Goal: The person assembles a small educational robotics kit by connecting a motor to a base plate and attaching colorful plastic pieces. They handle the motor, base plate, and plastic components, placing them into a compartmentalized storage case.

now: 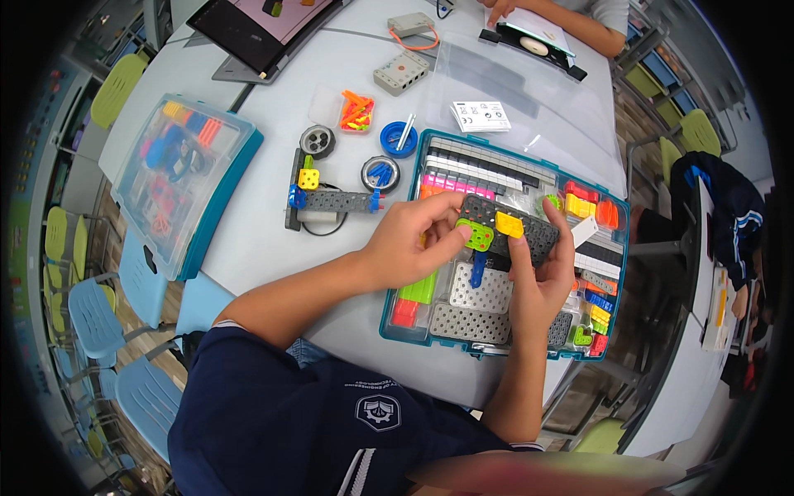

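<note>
Between my two hands a dark grey perforated building plate (536, 238) is held up over the open parts case (423, 331). A lime green connector piece (477, 236) and a yellow connector piece (509, 224) sit on its face. My left hand (413, 240) grips the plate's left end, thumb on the green piece. My right hand (542, 285) is wrapped around the right end, its thumb at the lower edge of the yellow piece. A blue piece (478, 269) shows just below the plate; I cannot tell whether it is attached. The fingertips behind the plate are hidden.
Left of the case lies a part-built grey beam assembly (335, 201) with wheels nearby. A closed parts case (186, 178) stands at the left. Farther back are a laptop (260, 37), grey control boxes (401, 73), white cards (481, 116) and another person's hand (501, 10).
</note>
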Tool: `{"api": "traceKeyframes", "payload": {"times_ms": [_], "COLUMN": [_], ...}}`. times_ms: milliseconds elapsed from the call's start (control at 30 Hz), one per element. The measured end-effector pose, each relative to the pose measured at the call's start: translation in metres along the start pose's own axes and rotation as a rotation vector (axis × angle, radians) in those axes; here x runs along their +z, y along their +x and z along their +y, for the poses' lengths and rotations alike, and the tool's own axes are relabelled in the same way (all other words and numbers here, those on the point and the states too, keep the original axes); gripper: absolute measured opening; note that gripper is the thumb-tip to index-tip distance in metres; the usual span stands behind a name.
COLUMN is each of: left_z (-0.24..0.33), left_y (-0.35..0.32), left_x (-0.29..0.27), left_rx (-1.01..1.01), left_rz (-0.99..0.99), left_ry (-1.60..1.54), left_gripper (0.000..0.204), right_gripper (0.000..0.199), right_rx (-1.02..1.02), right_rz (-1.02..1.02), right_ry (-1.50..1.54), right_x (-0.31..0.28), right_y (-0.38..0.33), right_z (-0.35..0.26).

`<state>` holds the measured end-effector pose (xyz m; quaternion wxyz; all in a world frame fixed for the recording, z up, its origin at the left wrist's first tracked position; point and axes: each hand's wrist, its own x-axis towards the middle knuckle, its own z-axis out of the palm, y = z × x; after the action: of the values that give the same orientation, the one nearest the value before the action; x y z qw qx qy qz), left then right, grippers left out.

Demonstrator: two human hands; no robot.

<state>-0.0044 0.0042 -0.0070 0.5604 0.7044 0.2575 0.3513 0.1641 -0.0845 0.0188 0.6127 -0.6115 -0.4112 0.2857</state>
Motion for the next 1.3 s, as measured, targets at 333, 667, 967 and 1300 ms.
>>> {"api": "traceKeyframes", "payload": {"times_ms": [333,667,967,1300], "left_z": [0.0,0.003,0.004,0.003], "left_y": [-0.001,-0.001,-0.001,-0.001], "left_x": [0.0,0.0,0.0,0.0], "left_rx": [-0.008,-0.007,-0.009,-0.003], "left_rz": [0.011,0.01,0.006,0.015], "left_ry": [0.009,0.021,0.035,0.052], "left_gripper": [0.025,0.022,0.021,0.022], "right_gripper": [0.052,0.053,0.053,0.053], "right_rx": [-0.006,-0.017,-0.066,-0.015], "right_rz": [-0.014,-0.02,-0.024,-0.023], "right_ry": [-0.022,-0.014,-0.044,-0.021], "right_x": [0.0,0.001,-0.001,-0.001], "right_y": [-0.001,-0.002,-0.001,-0.002], "right_z": [0.001,-0.002,0.006,0.002]}}
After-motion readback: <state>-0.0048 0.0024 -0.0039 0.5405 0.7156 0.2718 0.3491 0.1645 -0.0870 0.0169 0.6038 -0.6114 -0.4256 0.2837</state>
